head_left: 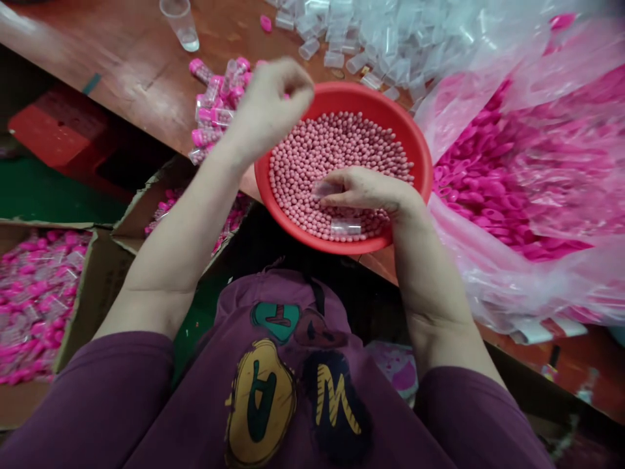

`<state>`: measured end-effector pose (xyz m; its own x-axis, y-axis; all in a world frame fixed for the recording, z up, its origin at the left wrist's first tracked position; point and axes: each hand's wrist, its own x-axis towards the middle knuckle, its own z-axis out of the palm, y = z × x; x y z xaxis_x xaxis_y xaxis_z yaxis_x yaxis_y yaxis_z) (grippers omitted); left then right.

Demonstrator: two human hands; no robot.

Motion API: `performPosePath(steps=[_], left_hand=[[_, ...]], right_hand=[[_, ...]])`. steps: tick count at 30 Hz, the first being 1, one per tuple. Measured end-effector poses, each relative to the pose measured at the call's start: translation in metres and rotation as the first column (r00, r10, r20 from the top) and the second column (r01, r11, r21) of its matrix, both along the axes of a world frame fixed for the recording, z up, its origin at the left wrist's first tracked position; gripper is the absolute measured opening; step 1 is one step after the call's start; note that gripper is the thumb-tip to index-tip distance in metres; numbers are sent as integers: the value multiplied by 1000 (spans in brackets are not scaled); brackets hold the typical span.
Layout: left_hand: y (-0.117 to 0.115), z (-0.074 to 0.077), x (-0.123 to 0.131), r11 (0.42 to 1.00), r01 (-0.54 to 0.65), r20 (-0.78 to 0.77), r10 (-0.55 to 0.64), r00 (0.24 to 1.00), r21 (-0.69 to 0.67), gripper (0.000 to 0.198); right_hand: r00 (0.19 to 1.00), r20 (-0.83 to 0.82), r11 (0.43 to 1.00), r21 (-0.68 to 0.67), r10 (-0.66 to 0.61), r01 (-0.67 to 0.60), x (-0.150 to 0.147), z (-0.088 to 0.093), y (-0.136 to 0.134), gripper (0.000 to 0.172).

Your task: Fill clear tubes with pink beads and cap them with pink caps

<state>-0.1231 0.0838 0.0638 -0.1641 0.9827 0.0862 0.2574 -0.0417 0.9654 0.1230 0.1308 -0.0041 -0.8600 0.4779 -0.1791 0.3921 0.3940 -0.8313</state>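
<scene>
A red bowl [424, 140] full of small pink beads [336, 140] sits on the table edge in front of me. My right hand [366, 187] is inside it, low over the beads, its fingers closed around a small clear plastic tube [322, 189]. Another clear tube [346, 227] lies on the beads near the front rim. Above the bowl's left rim is my left hand [278, 98], blurred, with curled fingers; a speck of pink shows by them, but what they hold is hidden. Close to that wrist lies a pile of filled tubes with pink caps [215, 117].
Many clear tubes [342, 32] are heaped behind the bowl. To the right, an open plastic bag [488, 260] contains bright pink caps [493, 189]. A clear cup [180, 23] stands at the back left. Below left, cardboard boxes [92, 280] hold capped tubes; a red stool [53, 124] is beyond.
</scene>
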Motion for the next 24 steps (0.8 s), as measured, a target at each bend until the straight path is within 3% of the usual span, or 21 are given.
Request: performPosePath(steps=[1,2,5,8,10,13,16,18,20,22,24], left_hand=[[-9,-6,11,998,56,-70,-58,996,-32,25],[-16,-14,21,990,109,-39,-112,993,-87,24],[-18,-36,44,965,167,254,-114,961,-200,30],[-8,-46,56,938,252,461,-120,879,-238,21],[-1,-47,60,922,320,533,-162,830,-217,13],[6,-44,65,926,349,568,-213,795,-142,19],[14,-40,68,936,346,493,-274,826,-59,29],[22,-36,68,949,314,416,-289,862,9,33],[33,-34,66,958,275,374,-285,882,82,36],[43,-33,62,965,236,286,-258,923,112,38],[52,-34,58,971,232,-48,-229,972,58,32]], right_hand=[[997,-36,997,22,-68,68,2,0,2,20],[990,-71,991,34,-124,127,4,0,4,20],[951,-159,965,-30,-264,262,6,-1,9,32],[841,-263,879,-215,-472,426,3,-3,13,51],[761,-319,816,-354,-564,457,1,-2,15,62],[725,-366,775,-518,-584,362,2,7,13,73],[712,-396,755,-590,-580,287,3,16,7,69],[701,-382,742,-592,-602,314,0,18,4,60],[660,-362,726,-540,-658,427,-2,15,6,55],[556,-398,683,-420,-730,597,2,7,16,57],[428,-496,603,-272,-756,749,17,-7,33,61]])
